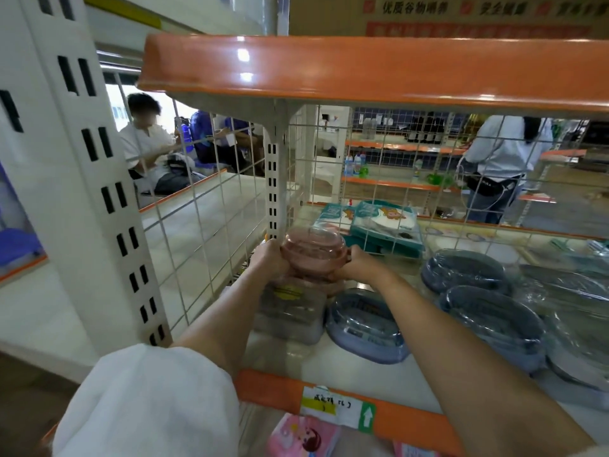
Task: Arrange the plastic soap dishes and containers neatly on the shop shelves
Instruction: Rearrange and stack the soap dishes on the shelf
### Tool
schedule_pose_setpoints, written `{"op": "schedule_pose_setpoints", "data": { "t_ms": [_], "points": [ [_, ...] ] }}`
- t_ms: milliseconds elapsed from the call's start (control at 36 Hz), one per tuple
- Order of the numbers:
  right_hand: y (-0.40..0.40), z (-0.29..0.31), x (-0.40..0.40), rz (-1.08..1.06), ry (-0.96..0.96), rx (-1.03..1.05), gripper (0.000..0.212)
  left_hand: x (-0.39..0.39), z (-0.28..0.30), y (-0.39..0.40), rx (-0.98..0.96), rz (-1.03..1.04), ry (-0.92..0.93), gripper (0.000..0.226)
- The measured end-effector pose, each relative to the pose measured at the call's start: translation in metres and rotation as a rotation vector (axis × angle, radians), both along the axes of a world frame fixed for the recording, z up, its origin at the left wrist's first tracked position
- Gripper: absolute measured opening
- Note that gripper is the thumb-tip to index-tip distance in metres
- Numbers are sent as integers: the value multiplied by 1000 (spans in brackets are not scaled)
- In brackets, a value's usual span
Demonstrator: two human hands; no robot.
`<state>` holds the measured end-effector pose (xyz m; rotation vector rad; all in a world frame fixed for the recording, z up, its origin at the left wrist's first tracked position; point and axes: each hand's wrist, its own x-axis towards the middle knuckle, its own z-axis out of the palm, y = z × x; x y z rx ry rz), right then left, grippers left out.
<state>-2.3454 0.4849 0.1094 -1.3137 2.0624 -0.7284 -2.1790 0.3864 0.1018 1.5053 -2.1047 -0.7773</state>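
A pink plastic soap dish [314, 250] wrapped in clear film is held between both hands at the back left of the shelf [349, 367]. My left hand [268, 258] grips its left side and my right hand [357, 262] grips its right side. It sits on top of another pink dish [316, 282], which rests on a grey rectangular container [290, 313]. A blue-grey oval soap dish [364, 324] lies just right of that stack. More wrapped blue-grey oval dishes [487, 311] lie further right.
A white wire grid [204, 245] walls the shelf's left side and back. An orange-edged shelf [362, 70] hangs close overhead. Teal packets [384, 225] lie at the back. Pink packets [303, 437] sit on the shelf below. Two people are beyond the grid.
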Motion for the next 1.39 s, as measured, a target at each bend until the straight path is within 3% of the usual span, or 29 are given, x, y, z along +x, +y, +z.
{"op": "schedule_pose_setpoints", "data": {
  "t_ms": [167, 250, 306, 389, 444, 500, 556, 611, 639, 694, 750, 778, 833, 889, 972, 1083, 1250, 1389],
  "points": [
    [-5, -12, -14, 25, 24, -30, 98, -1, 0, 4, -56, -2, -69, 31],
    [13, 6, 4, 39, 54, -9, 56, -2, -2, 3, -36, -1, -97, 36],
    [17, 7, 1, 42, 63, -12, 43, -2, -2, 6, -47, 16, -100, 45],
    [23, 10, -3, 27, 99, -20, 54, -4, 2, 14, -112, 40, -87, 53],
    [28, 13, -6, 9, 155, 16, 61, -5, 5, 18, -146, 27, -110, 43],
    [36, 17, -7, 28, 237, 44, 59, -6, 8, 26, -191, -19, -179, 27],
    [45, 22, -10, 47, 334, 69, 53, -6, 13, 38, -286, -92, -273, 24],
    [54, 28, -16, 57, 415, 83, 46, -10, 16, 50, -346, -197, -214, 26],
    [61, 32, -19, 65, 443, 97, 44, -14, 18, 56, -230, -349, -81, 23],
    [71, 40, -24, 72, 476, 99, 41, -19, 21, 63, 179, -652, 217, 15],
    [86, 51, -32, 63, 477, 90, 39, -25, 23, 71, 330, -753, 287, 21],
    [95, 55, -36, 49, 474, 76, 37, -30, 29, 74, 287, -818, 247, 23],
    [111, 62, -46, 13, 481, 58, 33, -36, 32, 85, 87, -744, -172, 16],
    [127, 66, -59, -18, 517, 55, 27, -44, 29, 89, -293, -601, -395, 13],
    [149, 70, -75, -74, 548, 79, 19, -52, 24, 98, -288, -601, -327, 31],
    [174, 71, -92, -161, 493, 117, 34, -58, 28, 113, -279, -682, -401, 64],
    [200, 66, -101, -84, 312, 295, 58, -63, 36, 125, -247, -823, -650, 76],
    [202, 50, -105, -55, 365, 399, 110, -57, 30, 121, -235, -845, -728, 96]
  ]
}}
